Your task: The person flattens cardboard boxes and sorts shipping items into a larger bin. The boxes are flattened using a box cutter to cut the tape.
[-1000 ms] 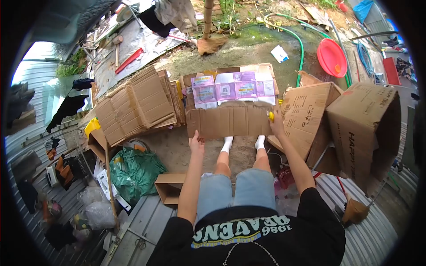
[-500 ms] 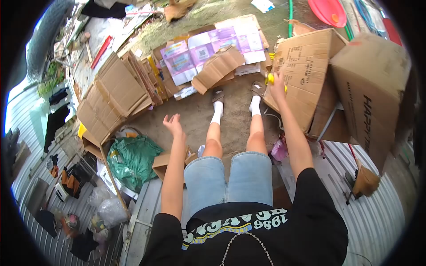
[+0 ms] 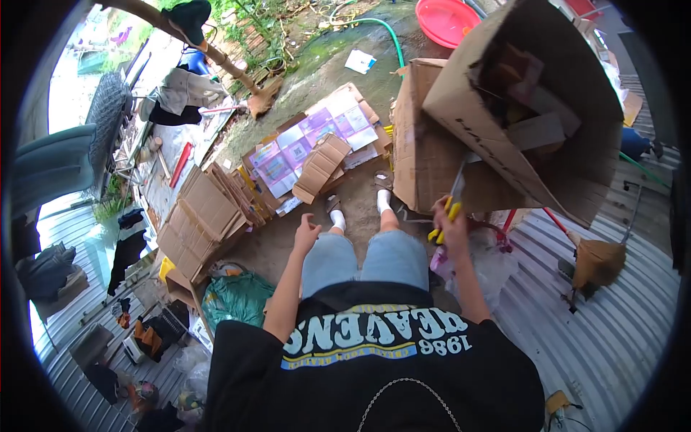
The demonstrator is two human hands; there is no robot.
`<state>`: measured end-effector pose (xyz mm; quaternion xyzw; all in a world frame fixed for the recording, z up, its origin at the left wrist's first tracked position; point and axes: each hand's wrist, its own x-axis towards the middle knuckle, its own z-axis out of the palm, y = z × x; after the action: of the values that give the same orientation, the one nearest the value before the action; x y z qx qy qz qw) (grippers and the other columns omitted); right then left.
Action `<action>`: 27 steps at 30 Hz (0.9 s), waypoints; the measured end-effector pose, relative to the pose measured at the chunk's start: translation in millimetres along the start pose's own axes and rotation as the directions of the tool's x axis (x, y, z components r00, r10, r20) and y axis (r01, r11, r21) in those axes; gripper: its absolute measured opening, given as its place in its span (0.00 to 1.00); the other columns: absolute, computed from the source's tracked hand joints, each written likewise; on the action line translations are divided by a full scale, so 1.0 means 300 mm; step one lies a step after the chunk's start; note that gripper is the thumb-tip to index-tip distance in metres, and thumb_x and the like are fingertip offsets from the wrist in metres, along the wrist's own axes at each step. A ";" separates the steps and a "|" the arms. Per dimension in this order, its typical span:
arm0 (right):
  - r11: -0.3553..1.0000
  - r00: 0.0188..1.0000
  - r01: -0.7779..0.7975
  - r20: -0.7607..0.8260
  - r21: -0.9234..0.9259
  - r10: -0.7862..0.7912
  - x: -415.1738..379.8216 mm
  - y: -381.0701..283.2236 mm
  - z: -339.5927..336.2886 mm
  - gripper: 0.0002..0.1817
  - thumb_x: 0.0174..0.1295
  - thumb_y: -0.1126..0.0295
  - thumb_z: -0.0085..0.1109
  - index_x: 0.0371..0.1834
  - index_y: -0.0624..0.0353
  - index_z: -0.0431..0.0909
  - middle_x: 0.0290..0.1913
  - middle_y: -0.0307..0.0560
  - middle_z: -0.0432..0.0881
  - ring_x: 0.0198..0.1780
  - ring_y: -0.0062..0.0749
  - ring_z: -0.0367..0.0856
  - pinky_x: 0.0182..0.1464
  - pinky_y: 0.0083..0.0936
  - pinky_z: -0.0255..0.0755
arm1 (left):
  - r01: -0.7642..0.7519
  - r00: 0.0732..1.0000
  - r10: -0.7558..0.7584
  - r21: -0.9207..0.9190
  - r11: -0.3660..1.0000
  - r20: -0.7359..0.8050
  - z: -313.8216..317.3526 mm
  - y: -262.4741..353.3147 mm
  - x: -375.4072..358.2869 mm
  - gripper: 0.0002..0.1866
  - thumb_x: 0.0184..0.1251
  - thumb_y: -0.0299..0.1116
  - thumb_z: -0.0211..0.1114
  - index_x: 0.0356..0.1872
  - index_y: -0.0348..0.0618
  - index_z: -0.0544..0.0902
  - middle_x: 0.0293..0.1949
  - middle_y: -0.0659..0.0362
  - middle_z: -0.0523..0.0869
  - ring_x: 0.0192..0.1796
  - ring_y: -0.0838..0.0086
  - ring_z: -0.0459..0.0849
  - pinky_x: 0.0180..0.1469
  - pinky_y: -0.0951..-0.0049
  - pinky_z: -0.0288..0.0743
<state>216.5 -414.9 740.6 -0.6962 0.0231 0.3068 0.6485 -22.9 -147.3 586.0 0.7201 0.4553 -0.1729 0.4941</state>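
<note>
My right hand (image 3: 452, 227) is wrapped around a pair of scissors with yellow and black handles (image 3: 453, 209). Their metal blade points up, close to a large open cardboard box (image 3: 461, 79) printed with dark letters. Cardboard pieces lie inside that box. A second cardboard box (image 3: 407, 137) stands behind and left of it. My left hand (image 3: 308, 232) hangs in the air above the ground, fingers loosely bent and holding nothing. Ahead of it, a strip of brown cardboard (image 3: 322, 167) lies across flattened purple-and-white cardboard (image 3: 299, 147).
Stacked flat cardboard (image 3: 205, 209) stands at left, above a green plastic bag (image 3: 234, 299). A red basin (image 3: 446, 21) and a green hose (image 3: 392, 39) are at the back. A broom (image 3: 601, 259) lies on corrugated metal (image 3: 576, 317) at right.
The view has swung to the right, bringing the large box's open side into sight. My right hand has come down and nearer my body with the scissors. My left hand stays empty.
</note>
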 end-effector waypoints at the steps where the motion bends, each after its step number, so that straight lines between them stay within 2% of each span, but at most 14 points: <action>1: 0.998 0.995 0.060 -0.087 0.035 -0.057 -0.010 -0.077 -0.048 0.04 0.59 0.74 0.48 0.36 0.56 0.66 0.24 0.33 0.68 0.22 0.10 0.62 0.22 0.08 0.58 | -0.015 1.000 0.014 0.056 0.998 0.016 0.014 0.073 -0.014 0.23 0.50 0.34 0.60 0.49 0.44 0.65 0.25 0.55 0.80 0.26 0.69 0.80 0.30 0.70 0.72; 4: 0.971 0.923 0.238 -0.308 -0.016 -0.231 0.015 -0.286 -0.233 0.04 0.59 0.73 0.48 0.37 0.56 0.66 0.25 0.33 0.68 0.20 0.09 0.59 0.21 0.08 0.54 | -0.120 0.990 0.116 0.050 0.992 0.080 0.076 0.218 -0.018 0.21 0.51 0.35 0.59 0.47 0.43 0.67 0.26 0.55 0.80 0.28 0.67 0.80 0.34 0.69 0.72; 7: 0.912 0.814 0.377 -0.413 -0.160 -0.409 0.021 -0.453 -0.417 0.04 0.60 0.72 0.47 0.37 0.57 0.67 0.25 0.33 0.68 0.19 0.08 0.58 0.20 0.07 0.52 | -0.177 0.981 0.171 0.055 0.983 0.096 0.112 0.350 -0.059 0.19 0.52 0.35 0.58 0.46 0.44 0.69 0.29 0.55 0.80 0.30 0.65 0.79 0.37 0.68 0.71; 11: 0.846 0.761 0.330 -0.413 -0.418 -0.501 0.047 -0.580 -0.598 0.06 0.60 0.69 0.50 0.38 0.57 0.70 0.25 0.34 0.69 0.18 0.08 0.59 0.19 0.07 0.52 | -0.247 0.969 0.245 0.062 0.967 0.038 0.125 0.366 -0.109 0.19 0.52 0.34 0.57 0.46 0.42 0.69 0.31 0.53 0.79 0.32 0.63 0.79 0.38 0.68 0.71; 14: 0.841 0.793 0.276 -0.383 -0.466 -0.473 0.121 -0.589 -0.694 0.09 0.60 0.66 0.49 0.39 0.58 0.70 0.25 0.36 0.72 0.21 0.12 0.65 0.22 0.11 0.58 | -0.128 0.991 0.131 0.096 0.987 -0.027 0.085 0.302 -0.162 0.18 0.53 0.31 0.56 0.46 0.39 0.68 0.30 0.52 0.79 0.32 0.65 0.80 0.38 0.70 0.72; 15: 0.723 0.788 0.221 -0.317 -0.654 -0.528 0.154 -0.596 -0.700 0.11 0.60 0.65 0.48 0.40 0.61 0.70 0.27 0.41 0.74 0.25 0.19 0.71 0.26 0.15 0.62 | -0.126 0.991 0.130 0.098 0.987 -0.033 0.075 0.259 -0.174 0.18 0.53 0.31 0.56 0.46 0.39 0.68 0.30 0.52 0.79 0.32 0.65 0.80 0.38 0.70 0.72; 16: 0.567 0.786 0.157 -0.245 -0.809 -0.568 0.185 -0.605 -0.707 0.13 0.61 0.64 0.47 0.40 0.64 0.69 0.29 0.46 0.77 0.28 0.26 0.76 0.30 0.19 0.66 | -0.112 0.992 0.103 -0.125 0.986 -0.076 0.069 0.200 -0.183 0.16 0.55 0.29 0.54 0.46 0.38 0.68 0.31 0.52 0.79 0.32 0.67 0.80 0.38 0.71 0.72; 17: 0.562 0.861 0.085 -0.223 -0.822 -0.457 0.208 -0.632 -0.704 0.16 0.60 0.62 0.46 0.44 0.64 0.69 0.33 0.53 0.78 0.38 0.40 0.78 0.39 0.29 0.68 | -0.100 0.992 0.069 -0.339 0.936 -0.103 0.060 0.159 -0.200 0.15 0.56 0.27 0.53 0.46 0.37 0.68 0.31 0.52 0.80 0.32 0.69 0.80 0.38 0.73 0.73; 19: 0.249 0.883 -0.016 -0.130 -0.968 -0.450 0.292 -0.630 -0.715 0.16 0.57 0.64 0.49 0.46 0.60 0.69 0.38 0.54 0.77 0.41 0.46 0.76 0.41 0.34 0.68 | -0.100 0.991 0.023 -0.618 0.780 -0.131 0.042 0.153 -0.229 0.13 0.58 0.24 0.50 0.46 0.35 0.67 0.30 0.53 0.79 0.32 0.72 0.79 0.36 0.77 0.73; 21: 0.110 0.909 0.147 0.090 -0.983 -0.407 0.405 -0.577 -0.781 0.17 0.53 0.66 0.51 0.48 0.56 0.70 0.43 0.54 0.74 0.45 0.48 0.72 0.44 0.38 0.67 | -0.121 0.988 0.039 -0.605 0.787 -0.147 0.031 0.185 -0.253 0.13 0.59 0.24 0.50 0.45 0.35 0.68 0.29 0.54 0.79 0.32 0.73 0.79 0.36 0.78 0.73; 22: 0.059 0.944 0.153 0.129 -0.986 -0.304 0.451 -0.584 -0.770 0.18 0.52 0.66 0.51 0.48 0.55 0.70 0.45 0.53 0.74 0.45 0.48 0.72 0.45 0.37 0.68 | -0.142 0.981 0.034 -0.596 0.790 -0.189 0.031 0.205 -0.268 0.12 0.59 0.24 0.50 0.45 0.34 0.68 0.28 0.55 0.78 0.31 0.74 0.79 0.35 0.79 0.72; 23: 0.012 0.967 0.168 0.163 -0.986 -0.196 0.494 -0.588 -0.737 0.18 0.51 0.67 0.52 0.48 0.55 0.70 0.47 0.53 0.73 0.45 0.48 0.72 0.45 0.36 0.68 | -0.142 0.984 0.047 -0.595 0.791 -0.173 0.036 0.218 -0.278 0.12 0.59 0.24 0.50 0.45 0.34 0.68 0.28 0.55 0.78 0.31 0.74 0.79 0.35 0.79 0.72; 25: 0.071 0.948 0.262 0.243 -0.963 -0.205 0.597 -0.525 -0.707 0.19 0.49 0.66 0.56 0.45 0.57 0.71 0.45 0.55 0.73 0.45 0.53 0.71 0.45 0.34 0.67 | -0.145 0.974 0.056 -0.416 0.898 -0.218 0.039 0.241 -0.292 0.11 0.59 0.24 0.50 0.43 0.34 0.70 0.26 0.57 0.77 0.29 0.77 0.77 0.35 0.80 0.72; 27: 0.212 0.919 0.382 0.345 -0.900 -0.192 0.695 -0.450 -0.655 0.21 0.45 0.65 0.60 0.45 0.59 0.72 0.44 0.56 0.73 0.46 0.51 0.71 0.45 0.34 0.67 | -0.133 0.976 0.054 -0.377 0.917 -0.212 0.042 0.277 -0.311 0.11 0.59 0.25 0.50 0.43 0.35 0.71 0.27 0.58 0.77 0.30 0.77 0.77 0.35 0.80 0.72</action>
<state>521.5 -497.5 759.5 -0.9081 -0.3464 0.1865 0.1432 -0.8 -211.4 691.5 0.6423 0.4921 0.0174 0.5873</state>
